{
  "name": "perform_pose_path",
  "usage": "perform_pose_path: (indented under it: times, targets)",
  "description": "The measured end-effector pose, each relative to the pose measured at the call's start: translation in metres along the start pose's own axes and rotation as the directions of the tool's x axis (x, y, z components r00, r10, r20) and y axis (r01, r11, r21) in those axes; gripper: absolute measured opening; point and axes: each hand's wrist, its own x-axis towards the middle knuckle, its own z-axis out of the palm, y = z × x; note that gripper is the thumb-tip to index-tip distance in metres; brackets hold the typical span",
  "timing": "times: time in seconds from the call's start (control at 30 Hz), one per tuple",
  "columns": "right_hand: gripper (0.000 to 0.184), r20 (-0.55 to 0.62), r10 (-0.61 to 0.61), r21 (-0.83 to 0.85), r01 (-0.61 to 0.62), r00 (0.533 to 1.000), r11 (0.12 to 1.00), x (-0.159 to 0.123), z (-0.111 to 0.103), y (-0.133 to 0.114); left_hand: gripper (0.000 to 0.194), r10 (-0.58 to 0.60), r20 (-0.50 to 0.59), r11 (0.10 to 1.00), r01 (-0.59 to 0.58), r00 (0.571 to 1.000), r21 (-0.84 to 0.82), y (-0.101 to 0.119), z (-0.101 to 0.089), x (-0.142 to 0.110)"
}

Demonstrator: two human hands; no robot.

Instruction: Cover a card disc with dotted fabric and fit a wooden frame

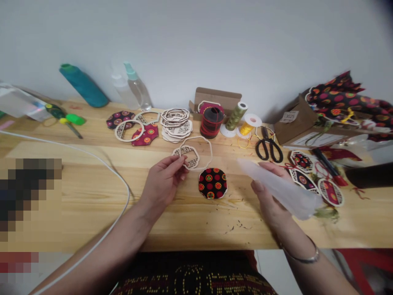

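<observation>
Left hand (162, 181) pinching a pale wooden lattice frame (186, 157) over the pine surface (190, 223); right hand (266, 193) curled half open around a translucent plastic sleeve (279, 189), black dotted fabric disc (212, 183) between them!

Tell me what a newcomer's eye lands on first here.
At centre, the left hand holds up a pale wooden lattice frame, while the right hand grips a translucent plastic sheet. Between them lies a round black fabric patch with red circles. Farther right on the wooden table sit black-handled scissors.
</observation>
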Motion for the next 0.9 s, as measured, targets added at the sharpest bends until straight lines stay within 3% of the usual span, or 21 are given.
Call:
perform_pose_path:
  times: [0.1,0.23,0.4,0.53,0.7,0.9]
  targets:
    - [0.035,-0.116,0.053,0.09,-0.042,0.992,0.995,0.005,0.007,-0.005,0.018,0.011,-0.001,1.0,-0.011,1.0,-0.003,0.0,-0.001,0.001]
    - [0.036,0.077,0.287,0.209,-0.297,0.955,0.932,0.017,0.008,-0.01,0.018,0.018,0.003,1.0,-0.018,1.0,-0.024,0.0,-0.001,0.002]
    - [0.023,0.245,0.36,0.38,-0.43,0.9,0.819,0.037,0.01,-0.015,0.019,0.028,-0.012,0.999,-0.028,1.0,-0.047,0.0,-0.001,0.003]
    - [0.025,0.26,0.328,0.31,-0.4,0.908,0.863,0.047,0.019,-0.018,0.02,0.017,-0.014,0.998,-0.018,1.0,-0.064,0.001,-0.001,0.004]
    - [0.021,0.169,0.235,0.185,-0.265,0.957,0.946,0.05,0.033,-0.023,0.02,0.015,-0.02,0.998,-0.016,1.0,-0.06,0.001,-0.002,0.004]
    - [0.015,0.11,0.204,0.18,-0.222,0.973,0.958,0.043,0.036,-0.017,0.017,0.021,-0.022,0.996,-0.023,1.0,-0.081,0.0,-0.002,0.004]
